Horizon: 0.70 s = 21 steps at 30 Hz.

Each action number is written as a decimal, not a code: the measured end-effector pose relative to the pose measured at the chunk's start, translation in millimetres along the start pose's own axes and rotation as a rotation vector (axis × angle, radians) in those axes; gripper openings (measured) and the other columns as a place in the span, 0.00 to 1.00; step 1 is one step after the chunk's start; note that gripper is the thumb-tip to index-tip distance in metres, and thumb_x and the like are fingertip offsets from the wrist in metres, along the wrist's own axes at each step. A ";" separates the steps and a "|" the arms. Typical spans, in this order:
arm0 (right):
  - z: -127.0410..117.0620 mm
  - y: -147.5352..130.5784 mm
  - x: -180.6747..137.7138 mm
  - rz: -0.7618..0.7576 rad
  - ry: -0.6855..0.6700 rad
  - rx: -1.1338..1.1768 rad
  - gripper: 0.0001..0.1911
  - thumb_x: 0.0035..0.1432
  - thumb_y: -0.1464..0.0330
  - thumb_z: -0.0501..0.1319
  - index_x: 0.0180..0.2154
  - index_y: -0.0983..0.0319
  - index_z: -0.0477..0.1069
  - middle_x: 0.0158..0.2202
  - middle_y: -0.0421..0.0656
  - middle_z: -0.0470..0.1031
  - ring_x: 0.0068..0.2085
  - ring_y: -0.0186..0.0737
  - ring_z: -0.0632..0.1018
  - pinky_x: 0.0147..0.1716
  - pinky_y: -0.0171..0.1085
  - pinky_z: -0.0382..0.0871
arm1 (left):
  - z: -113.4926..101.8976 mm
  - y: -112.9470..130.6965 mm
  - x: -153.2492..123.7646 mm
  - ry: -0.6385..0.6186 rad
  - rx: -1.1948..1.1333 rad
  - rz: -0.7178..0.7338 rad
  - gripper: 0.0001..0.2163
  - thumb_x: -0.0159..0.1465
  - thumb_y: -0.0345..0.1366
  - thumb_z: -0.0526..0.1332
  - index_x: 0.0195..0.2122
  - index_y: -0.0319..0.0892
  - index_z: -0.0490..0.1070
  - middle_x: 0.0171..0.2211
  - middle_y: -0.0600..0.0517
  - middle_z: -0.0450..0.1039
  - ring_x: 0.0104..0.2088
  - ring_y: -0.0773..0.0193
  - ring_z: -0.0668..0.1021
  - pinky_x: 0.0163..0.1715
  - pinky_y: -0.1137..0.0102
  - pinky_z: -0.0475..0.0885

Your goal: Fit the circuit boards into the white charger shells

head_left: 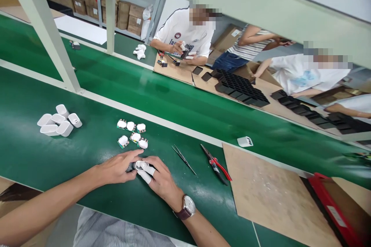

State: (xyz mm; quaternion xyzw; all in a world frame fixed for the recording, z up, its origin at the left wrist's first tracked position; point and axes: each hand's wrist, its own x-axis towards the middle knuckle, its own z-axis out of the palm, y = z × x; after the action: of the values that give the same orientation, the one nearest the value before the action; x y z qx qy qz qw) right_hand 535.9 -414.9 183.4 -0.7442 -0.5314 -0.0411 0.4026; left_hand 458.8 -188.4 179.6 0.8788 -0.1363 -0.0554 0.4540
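Note:
Between my two hands sits a white plastic casing [140, 164], its open end turned up toward me. My right hand [164, 181], with white covers on some fingers, is closed on the casing from the right. My left hand [118, 168] curves around its left side, thumb below and fingers above. A small dark grey piece shows between the left thumb and fingers; I cannot make out what it is. Just beyond my hands lie several small circuit boards with white tops [135, 136]. Farther left stands a cluster of empty white casings [58, 119].
Tweezers [184, 159] and red-handled pliers [216, 164] lie right of my hands, beside a brown board [269, 185] and a red-edged tray [330, 204]. A white part [245, 141] rests on the green belt [162, 104]. Co-workers sit across it by black boxes [240, 87].

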 end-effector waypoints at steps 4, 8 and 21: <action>-14.5 1.2 -3.5 0.144 -0.020 0.036 0.27 0.70 0.64 0.64 0.67 0.52 0.62 0.53 0.47 0.77 0.52 0.45 0.80 0.52 0.46 0.80 | 0.2 -3.0 -1.6 0.065 0.055 0.087 0.34 0.69 0.32 0.61 0.73 0.50 0.49 0.59 0.48 0.77 0.60 0.53 0.78 0.59 0.58 0.76; -44.9 19.8 -15.3 0.294 0.182 -0.340 0.24 0.72 0.66 0.60 0.66 0.58 0.63 0.59 0.55 0.71 0.59 0.54 0.75 0.58 0.57 0.74 | -2.4 -3.1 -0.3 0.122 0.191 0.306 0.23 0.73 0.36 0.62 0.68 0.47 0.62 0.58 0.44 0.75 0.57 0.52 0.79 0.57 0.58 0.78; -59.5 3.9 -25.5 0.265 -0.001 -0.382 0.13 0.74 0.73 0.51 0.55 0.60 0.68 0.45 0.48 0.74 0.38 0.40 0.77 0.35 0.39 0.76 | 1.3 -6.4 5.6 0.180 0.313 0.432 0.16 0.75 0.32 0.57 0.63 0.45 0.67 0.50 0.45 0.79 0.51 0.55 0.82 0.53 0.58 0.81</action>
State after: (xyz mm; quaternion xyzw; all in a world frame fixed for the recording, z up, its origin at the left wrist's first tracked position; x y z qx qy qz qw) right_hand 549.9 -472.8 208.8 -0.8701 -0.4120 -0.0874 0.2560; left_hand 465.1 -187.5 173.8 0.8900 -0.2865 0.1428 0.3246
